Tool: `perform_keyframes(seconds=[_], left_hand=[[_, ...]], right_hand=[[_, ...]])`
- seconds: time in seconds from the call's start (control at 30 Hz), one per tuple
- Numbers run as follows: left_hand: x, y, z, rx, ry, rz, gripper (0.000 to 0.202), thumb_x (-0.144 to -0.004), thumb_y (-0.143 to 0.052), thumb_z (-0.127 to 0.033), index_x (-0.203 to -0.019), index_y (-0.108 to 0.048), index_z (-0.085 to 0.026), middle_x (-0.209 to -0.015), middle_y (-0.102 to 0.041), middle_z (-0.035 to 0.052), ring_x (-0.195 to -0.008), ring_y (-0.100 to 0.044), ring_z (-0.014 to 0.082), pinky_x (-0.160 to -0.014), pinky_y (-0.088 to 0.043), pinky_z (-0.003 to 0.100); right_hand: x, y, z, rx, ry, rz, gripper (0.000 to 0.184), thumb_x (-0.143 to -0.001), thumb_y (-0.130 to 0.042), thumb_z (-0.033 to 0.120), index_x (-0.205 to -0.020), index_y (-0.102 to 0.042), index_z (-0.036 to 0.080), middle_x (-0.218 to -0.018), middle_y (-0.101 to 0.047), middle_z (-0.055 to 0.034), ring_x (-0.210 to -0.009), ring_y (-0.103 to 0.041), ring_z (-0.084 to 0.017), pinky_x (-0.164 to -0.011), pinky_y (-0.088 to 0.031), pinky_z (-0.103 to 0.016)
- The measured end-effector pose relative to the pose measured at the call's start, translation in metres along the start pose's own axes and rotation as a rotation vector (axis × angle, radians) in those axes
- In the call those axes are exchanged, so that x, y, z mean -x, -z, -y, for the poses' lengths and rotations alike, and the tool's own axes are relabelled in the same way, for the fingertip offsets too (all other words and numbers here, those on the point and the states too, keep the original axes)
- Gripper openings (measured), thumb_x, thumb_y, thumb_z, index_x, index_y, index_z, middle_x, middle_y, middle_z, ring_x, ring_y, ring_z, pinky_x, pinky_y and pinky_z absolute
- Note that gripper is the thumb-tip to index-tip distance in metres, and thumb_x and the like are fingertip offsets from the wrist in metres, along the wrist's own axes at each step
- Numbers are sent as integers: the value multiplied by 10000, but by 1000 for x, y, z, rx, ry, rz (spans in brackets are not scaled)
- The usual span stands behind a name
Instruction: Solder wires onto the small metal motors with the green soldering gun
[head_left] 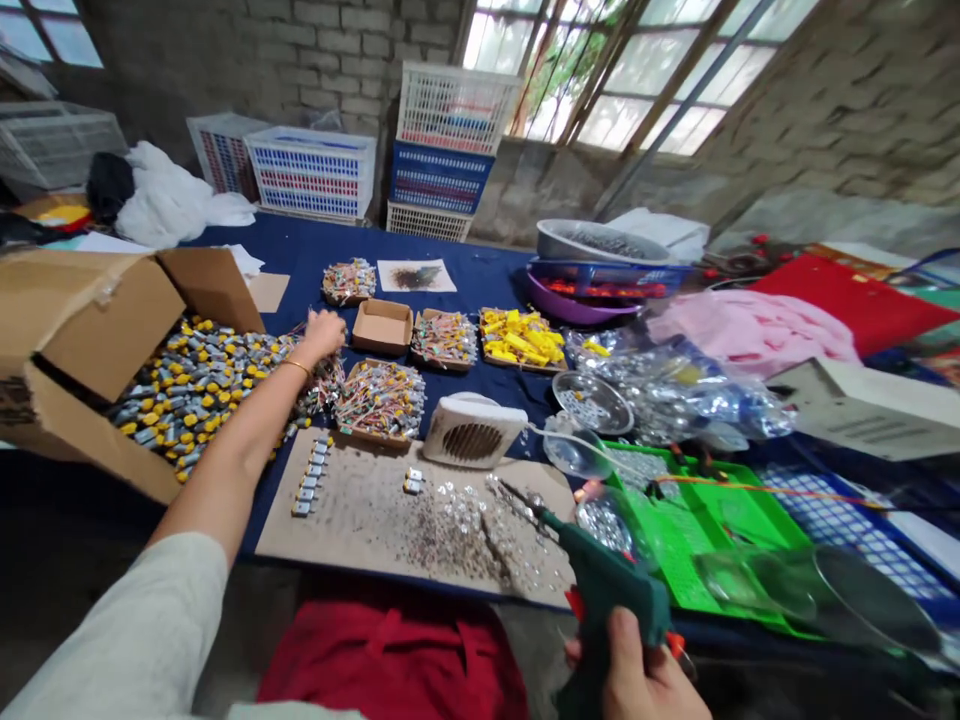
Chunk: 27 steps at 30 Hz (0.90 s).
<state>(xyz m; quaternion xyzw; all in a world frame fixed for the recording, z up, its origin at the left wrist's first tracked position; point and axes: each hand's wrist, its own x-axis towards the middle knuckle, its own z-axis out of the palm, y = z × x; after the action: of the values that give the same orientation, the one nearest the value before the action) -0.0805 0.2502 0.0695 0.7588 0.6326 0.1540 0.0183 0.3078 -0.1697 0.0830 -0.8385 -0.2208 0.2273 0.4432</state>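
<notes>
My left hand [324, 334] reaches far out over a heap of small wired parts [324, 385], beside the spilled small motors with yellow ends [214, 385]. Its fingers are curled downward, and whatever is in them is hidden. In my right hand [645, 675] is a green soldering gun [611, 575] with a red trigger, its long thin tip pointing left over a cardboard sheet [337, 545]. On that sheet stand a row of small motors [310, 478] at the left and a pair of motors [413, 481] in the middle. Solder-like silvery flecks [465, 510] lie near the tip.
An open cardboard box [82, 340] lies at the left. Small trays hold wired parts [381, 398] and yellow pieces [523, 338]. A white vented unit [474, 432] stands behind the sheet. Green trays [697, 520], clear bowls [592, 402] and plastic bags [697, 390] crowd the right.
</notes>
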Motion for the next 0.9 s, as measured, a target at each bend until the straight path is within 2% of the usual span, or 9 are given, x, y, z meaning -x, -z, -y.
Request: perform_keyframes(seconds=[0.13, 0.2, 0.3, 0.37, 0.47, 0.6, 0.7, 0.77, 0.9], left_hand=[[13, 49, 22, 894, 227, -490, 196, -881, -551, -248, -955, -639, -89, -997, -665, 90, -981, -565, 168, -916, -408, 316], [41, 70, 17, 1426, 282, -604, 222, -924, -519, -315, -993, -607, -123, -960, -665, 36, -867, -586, 81, -829, -449, 213], [126, 71, -22, 1922, 302, -455, 74, -885, -601, -228, -918, -620, -165, -880, -670, -13, -769, -604, 37, -735, -483, 139], [195, 47, -61, 2053, 434, -78, 30, -854, -610, -130, -867, -635, -139, -853, -676, 4, -713, -611, 42, -690, -509, 145], [277, -2, -106, 1990, 722, 319, 22, -829, -620, -114, -839, -639, -117, -768, -668, 25, -590, -590, 51, -594, -512, 162], [315, -29, -111, 1492, 792, 356, 103, -843, -608, -186, -925, -612, -123, -729, -669, 44, -553, -586, 83, -578, -494, 208], [316, -24, -100, 1001, 656, 216, 241, -818, -633, -214, -1054, -601, -179, -765, -674, 48, -699, -635, 162, -673, -497, 275], [313, -21, -99, 773, 442, 119, 221, -810, -625, -195, -1031, -626, -195, -878, -673, 72, -879, -627, 206, -815, -475, 319], [303, -27, -111, 412, 3, 129, 112, -847, -563, -201, -901, -658, -179, -988, -638, 100, -979, -562, 238, -908, -418, 379]], right_hand=[[8, -9, -4, -201, 37, 8, 594, -631, -673, 719, -747, -615, 139, -492, -630, -50, -377, -574, -194, -347, -477, -284], [13, -11, -7, -276, 32, 20, 598, -613, -694, 717, -748, -597, 142, -480, -614, -30, -351, -553, -175, -312, -446, -262], [21, -9, -8, -336, 32, 26, 602, -619, -691, 721, -755, -585, 144, -476, -606, -16, -340, -543, -157, -286, -409, -233], [25, -7, -9, -354, 24, 33, 612, -621, -681, 734, -756, -580, 146, -466, -599, -9, -331, -535, -151, -276, -399, -225], [27, -6, -10, -359, 9, 85, 621, -608, -683, 745, -750, -572, 150, -438, -579, 5, -306, -512, -144, -272, -401, -228], [29, -9, -12, -339, 3, 161, 640, -581, -683, 765, -732, -565, 155, -424, -566, 10, -299, -511, -149, -276, -414, -239], [32, -13, -13, -325, 2, 176, 637, -586, -675, 771, -723, -556, 160, -437, -581, -3, -313, -529, -160, -287, -423, -243], [33, -16, -13, -316, 1, 191, 634, -603, -664, 769, -731, -564, 157, -446, -592, -13, -321, -538, -165, -299, -431, -247], [36, -21, -13, -297, -13, 237, 662, -607, -652, 776, -765, -605, 135, -461, -611, -35, -325, -540, -171, -316, -437, -257]])
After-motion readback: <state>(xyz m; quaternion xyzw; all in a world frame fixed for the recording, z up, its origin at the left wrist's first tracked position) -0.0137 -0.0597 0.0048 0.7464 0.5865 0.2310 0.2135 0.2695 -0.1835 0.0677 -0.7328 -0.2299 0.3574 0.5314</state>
